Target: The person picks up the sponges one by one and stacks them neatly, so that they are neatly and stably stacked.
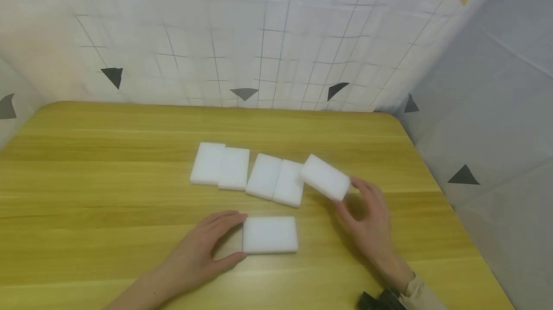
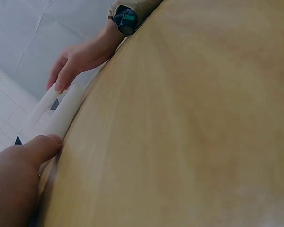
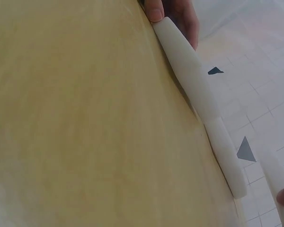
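Note:
My left hand (image 1: 199, 247) grips the left end of a white sponge block (image 1: 270, 235) lying flat on the table, its thumb on the near side and fingers on the far side. To the right, my right hand (image 1: 375, 226) pinches another white sponge (image 1: 325, 178) by its right end, between thumb and fingers. That sponge is tilted and appears raised off the table in the head view. Its left end overlaps the rightmost sponge (image 1: 289, 183) of a row behind. In the left wrist view, the left thumb (image 2: 47, 147) presses on the sponge's edge.
Several white sponges lie in a staggered row across the middle, among them a left one (image 1: 208, 163) and a middle one (image 1: 263, 175). The wooden table (image 1: 108, 156) meets a patterned white cloth (image 1: 242, 36) behind. A dark device (image 1: 382, 300) sits on the right wrist.

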Motion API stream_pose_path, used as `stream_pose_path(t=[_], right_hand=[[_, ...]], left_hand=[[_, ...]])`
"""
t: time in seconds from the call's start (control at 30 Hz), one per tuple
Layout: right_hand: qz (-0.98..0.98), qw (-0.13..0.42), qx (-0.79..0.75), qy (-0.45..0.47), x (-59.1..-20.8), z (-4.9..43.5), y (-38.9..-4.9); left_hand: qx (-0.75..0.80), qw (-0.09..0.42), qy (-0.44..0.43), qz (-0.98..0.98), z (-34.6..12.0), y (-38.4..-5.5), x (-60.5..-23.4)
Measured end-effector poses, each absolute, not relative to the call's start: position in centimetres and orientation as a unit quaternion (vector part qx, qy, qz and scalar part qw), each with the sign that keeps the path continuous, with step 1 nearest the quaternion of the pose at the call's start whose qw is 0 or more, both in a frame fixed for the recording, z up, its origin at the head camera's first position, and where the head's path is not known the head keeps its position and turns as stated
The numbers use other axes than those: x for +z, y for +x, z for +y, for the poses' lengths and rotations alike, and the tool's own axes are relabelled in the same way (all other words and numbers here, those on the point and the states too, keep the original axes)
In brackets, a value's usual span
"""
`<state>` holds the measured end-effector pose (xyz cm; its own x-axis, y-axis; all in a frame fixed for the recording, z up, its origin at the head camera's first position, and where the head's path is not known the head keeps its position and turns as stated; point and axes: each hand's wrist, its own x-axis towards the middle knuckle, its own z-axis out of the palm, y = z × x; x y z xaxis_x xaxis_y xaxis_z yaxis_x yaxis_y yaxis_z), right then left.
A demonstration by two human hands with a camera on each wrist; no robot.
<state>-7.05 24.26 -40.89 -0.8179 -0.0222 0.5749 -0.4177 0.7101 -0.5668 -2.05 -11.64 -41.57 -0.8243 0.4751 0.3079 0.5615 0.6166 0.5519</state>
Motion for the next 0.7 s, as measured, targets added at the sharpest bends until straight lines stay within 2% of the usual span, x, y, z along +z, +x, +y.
stream_pose_path(t=[0.23, 0.47, 0.7], right_hand=[[-0.867, 0.287, 0.360, 0.190, -40.78, 24.05, -7.03], [-0.855, 0.292, 0.361, 0.232, -40.79, 23.89, -7.08], [-0.852, 0.287, 0.356, 0.255, -40.82, 23.79, -7.01]], left_hand=[[-0.325, 0.086, -0.292, -0.895, -11.58, -2.04, -41.70], [-0.330, 0.070, -0.291, -0.895, -11.62, -2.01, -41.62], [-0.325, 0.103, -0.292, -0.893, -11.57, -2.00, -41.79]])
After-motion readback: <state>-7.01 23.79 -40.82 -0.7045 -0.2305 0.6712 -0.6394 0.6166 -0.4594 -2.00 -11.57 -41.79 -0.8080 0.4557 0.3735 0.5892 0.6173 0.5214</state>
